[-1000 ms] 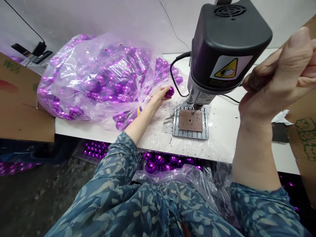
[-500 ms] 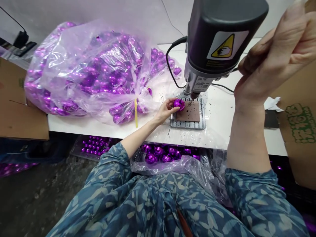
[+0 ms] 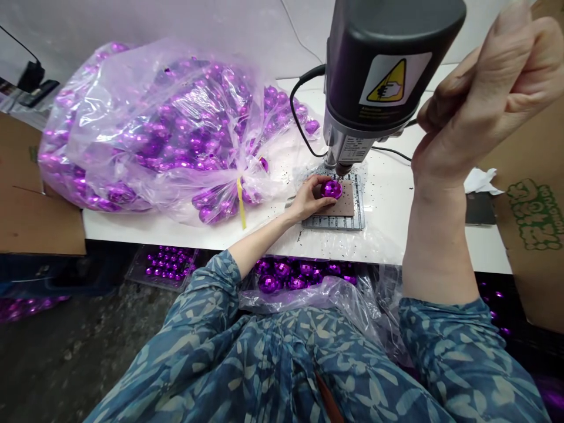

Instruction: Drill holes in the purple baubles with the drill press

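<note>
My left hand pinches a purple faceted ball on the brown pad of the drill press base plate, right under the drill bit. The grey drill press head with a yellow warning label stands above it. My right hand is raised at the right of the machine, fingers curled closed around something hidden behind them.
A big clear plastic bag of purple balls lies on the white table at the left. A second open bag of purple balls hangs below the table edge at my lap. Cardboard boxes stand at the left and right. Dark shavings litter the table.
My left hand carried the purple ball from beside the bag to the base plate and set it under the drill bit. My right hand stayed raised beside the machine.
</note>
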Tool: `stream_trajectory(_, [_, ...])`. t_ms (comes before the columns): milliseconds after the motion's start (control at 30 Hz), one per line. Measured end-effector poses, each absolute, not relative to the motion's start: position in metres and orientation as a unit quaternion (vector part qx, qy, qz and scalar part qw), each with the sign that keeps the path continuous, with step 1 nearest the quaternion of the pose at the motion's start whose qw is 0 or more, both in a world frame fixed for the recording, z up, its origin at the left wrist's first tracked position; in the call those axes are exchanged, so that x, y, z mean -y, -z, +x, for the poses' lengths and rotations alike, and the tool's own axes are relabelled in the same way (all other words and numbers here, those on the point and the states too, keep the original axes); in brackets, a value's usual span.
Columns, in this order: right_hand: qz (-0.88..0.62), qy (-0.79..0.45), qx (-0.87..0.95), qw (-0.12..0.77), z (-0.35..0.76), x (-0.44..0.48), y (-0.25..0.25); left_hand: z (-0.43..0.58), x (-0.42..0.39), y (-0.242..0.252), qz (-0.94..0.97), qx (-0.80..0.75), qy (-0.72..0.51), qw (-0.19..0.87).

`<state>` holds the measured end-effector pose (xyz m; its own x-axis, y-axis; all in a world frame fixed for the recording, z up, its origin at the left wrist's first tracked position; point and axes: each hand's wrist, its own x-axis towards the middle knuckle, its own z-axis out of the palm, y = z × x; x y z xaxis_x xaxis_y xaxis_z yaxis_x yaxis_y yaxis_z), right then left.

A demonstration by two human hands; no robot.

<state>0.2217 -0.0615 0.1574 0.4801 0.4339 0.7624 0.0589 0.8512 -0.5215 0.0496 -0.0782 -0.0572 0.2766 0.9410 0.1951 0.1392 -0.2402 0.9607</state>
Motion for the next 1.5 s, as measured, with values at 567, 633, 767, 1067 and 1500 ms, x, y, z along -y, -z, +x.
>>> stream_trajectory(567, [-0.243,-0.139,0.488,0.827,0.221,0.081,-0.152,0.058,0.089,0.07,0.693,-0.382,-0.428,0.437])
stream_trajectory(633, [-0.235,-0.125,0.487,0.832,0.221,0.084,-0.142,0.059,0.09,0.069,0.688,-0.381,-0.427,0.446])
stream_trajectory(767, [-0.229,-0.079,0.477,0.845,0.221,0.089,-0.121,0.058,0.09,0.07,0.684,-0.377,-0.425,0.458])
stream_trajectory(1067, [-0.147,-0.018,0.466,0.872,0.227,0.075,-0.089,0.057,0.087,0.075,0.695,-0.363,-0.423,0.454])
stream_trajectory(1500, [-0.13,0.076,0.503,0.851,0.237,0.063,-0.058,0.057,0.087,0.074,0.694,-0.364,-0.413,0.464])
